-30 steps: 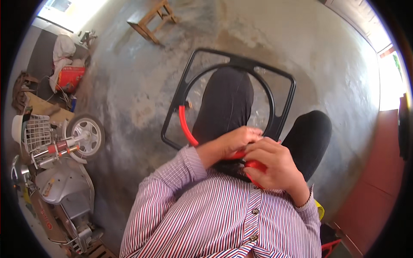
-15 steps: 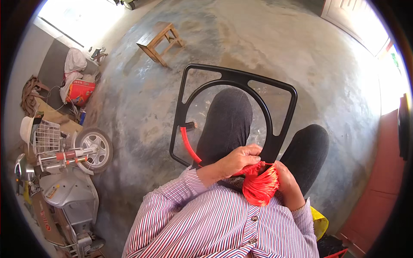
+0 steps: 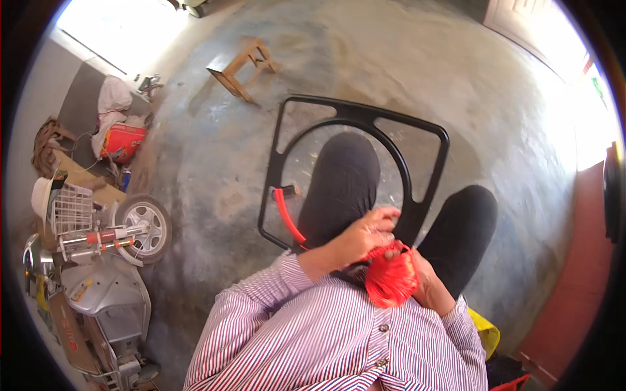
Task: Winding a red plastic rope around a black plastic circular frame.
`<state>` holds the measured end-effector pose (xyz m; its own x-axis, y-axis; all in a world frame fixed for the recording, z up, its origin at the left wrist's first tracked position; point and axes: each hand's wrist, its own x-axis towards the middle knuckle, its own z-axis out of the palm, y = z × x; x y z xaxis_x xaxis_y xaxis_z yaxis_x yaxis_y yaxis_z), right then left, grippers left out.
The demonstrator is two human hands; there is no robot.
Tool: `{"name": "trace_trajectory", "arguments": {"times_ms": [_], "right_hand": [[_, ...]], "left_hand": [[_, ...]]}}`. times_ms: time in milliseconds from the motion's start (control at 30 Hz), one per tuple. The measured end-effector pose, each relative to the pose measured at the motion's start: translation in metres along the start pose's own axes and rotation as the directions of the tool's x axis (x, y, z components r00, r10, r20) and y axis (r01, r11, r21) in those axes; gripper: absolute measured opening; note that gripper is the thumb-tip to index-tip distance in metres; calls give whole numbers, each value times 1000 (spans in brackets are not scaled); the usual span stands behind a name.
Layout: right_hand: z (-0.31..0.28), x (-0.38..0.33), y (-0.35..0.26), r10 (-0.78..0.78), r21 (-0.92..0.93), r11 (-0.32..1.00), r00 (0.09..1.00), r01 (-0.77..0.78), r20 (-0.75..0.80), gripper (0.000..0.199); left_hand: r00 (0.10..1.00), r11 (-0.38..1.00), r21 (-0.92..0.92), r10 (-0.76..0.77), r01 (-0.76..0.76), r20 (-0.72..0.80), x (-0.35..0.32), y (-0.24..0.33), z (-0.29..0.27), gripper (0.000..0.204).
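A black frame (image 3: 412, 218) with rounded corners and a round ring inside lies over my lap, with one trousered knee showing through the ring. Red cord is wound round its near bar, and a curved red-wrapped stretch (image 3: 287, 215) shows on the left. At the near right part of the bar, my left hand (image 3: 362, 238) bends over the red winding, its upper fingers partly stretched and the lower ones hidden. Beside it, my right hand (image 3: 430, 283) is closed on a bundle of red cord (image 3: 391, 280) that hangs against my striped shirt.
A wooden stool (image 3: 241, 68) stands on the concrete floor ahead. To the left is a grey scooter (image 3: 104, 287) with a basket (image 3: 72, 208), and beyond it a red bag (image 3: 124, 140) by the wall. Something yellow (image 3: 484, 331) lies close to my right side.
My left hand's fingers have lifted and straightened somewhat from the bar. The cord bundle has shifted slightly left and looks more gathered, with my right hand moving along with it.
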<state>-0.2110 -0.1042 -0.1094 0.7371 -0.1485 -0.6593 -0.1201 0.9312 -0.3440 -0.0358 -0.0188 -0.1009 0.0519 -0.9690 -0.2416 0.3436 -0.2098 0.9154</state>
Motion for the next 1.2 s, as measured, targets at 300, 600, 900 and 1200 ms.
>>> {"name": "trace_trajectory", "arguments": {"times_ms": [300,600,900,1200], "right_hand": [[-48,12,-69,-766,-214,639,583,739,-272,26],[-50,-56,-139,-872,309,463,490,831,-9,35],[-188,-72,-173,-877,656,457,427,601,221,27],[-69,-43,-133,-745,521,592,664,615,62,36]], "left_hand": [[998,998,-16,59,-60,-22,6,7,3,37],[988,963,-222,-148,152,36,5,6,-9,15],[968,965,-120,-243,234,-64,-2,30,-7,21],[991,953,296,-23,62,-135,-13,96,15,28]]}}
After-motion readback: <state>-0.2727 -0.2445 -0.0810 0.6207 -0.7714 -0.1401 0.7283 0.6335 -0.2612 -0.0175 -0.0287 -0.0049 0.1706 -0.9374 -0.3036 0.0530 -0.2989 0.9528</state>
